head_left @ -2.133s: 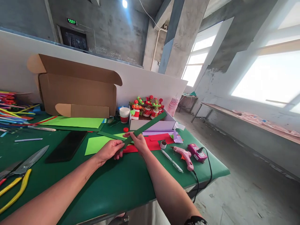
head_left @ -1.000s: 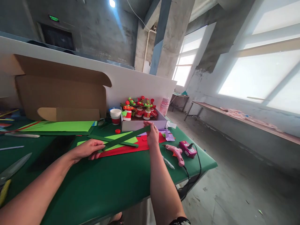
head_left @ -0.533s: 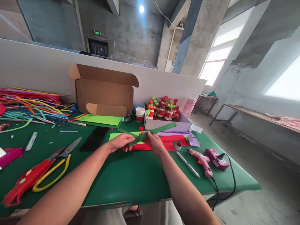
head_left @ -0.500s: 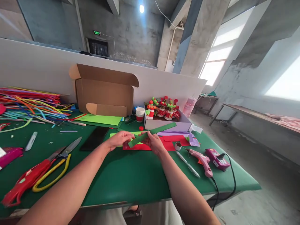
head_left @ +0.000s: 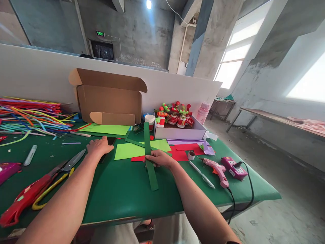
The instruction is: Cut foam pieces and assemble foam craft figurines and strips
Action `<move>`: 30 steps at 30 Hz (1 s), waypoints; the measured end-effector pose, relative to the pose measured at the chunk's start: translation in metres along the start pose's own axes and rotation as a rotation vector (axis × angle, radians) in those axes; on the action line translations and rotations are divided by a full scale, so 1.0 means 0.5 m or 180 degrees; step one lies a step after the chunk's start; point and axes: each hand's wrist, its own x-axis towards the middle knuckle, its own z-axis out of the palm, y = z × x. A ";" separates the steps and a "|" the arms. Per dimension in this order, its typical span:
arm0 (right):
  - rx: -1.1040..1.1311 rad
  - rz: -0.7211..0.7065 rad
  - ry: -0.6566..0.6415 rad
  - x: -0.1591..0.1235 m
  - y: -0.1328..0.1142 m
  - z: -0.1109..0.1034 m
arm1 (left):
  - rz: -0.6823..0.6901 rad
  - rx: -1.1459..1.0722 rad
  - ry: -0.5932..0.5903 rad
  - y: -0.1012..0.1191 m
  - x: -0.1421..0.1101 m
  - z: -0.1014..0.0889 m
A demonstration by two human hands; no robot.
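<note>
My right hand (head_left: 158,158) pinches a long dark green paper strip (head_left: 147,145) near its middle; the strip points away from me over the table. On the left, my left hand (head_left: 100,147) is over a flat black phone-like slab (head_left: 111,140), thumb apart from the fingers; it covers much of the slab, and I cannot tell how firmly it touches. Beneath the held strip lie a light green paper sheet (head_left: 124,151), another dark green strip (head_left: 135,142) and red paper (head_left: 179,156).
Large scissors (head_left: 73,161) and a red-handled tool (head_left: 27,196) lie left. On the right are a pen (head_left: 201,174), a pink glue gun (head_left: 217,169) and a purple power block (head_left: 233,167). Behind stand a cardboard box (head_left: 109,101), paper cups (head_left: 149,119) and a box of red-green figures (head_left: 180,133).
My left hand has left the green strip and moved left to the black slab. My right hand has turned the strip from slanting sideways to pointing away, and the view has shifted slightly.
</note>
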 end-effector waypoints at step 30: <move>-0.0085 0.0014 -0.0094 0.017 0.016 0.001 | 0.1559 0.0384 -0.0327 -0.144 -0.086 -0.065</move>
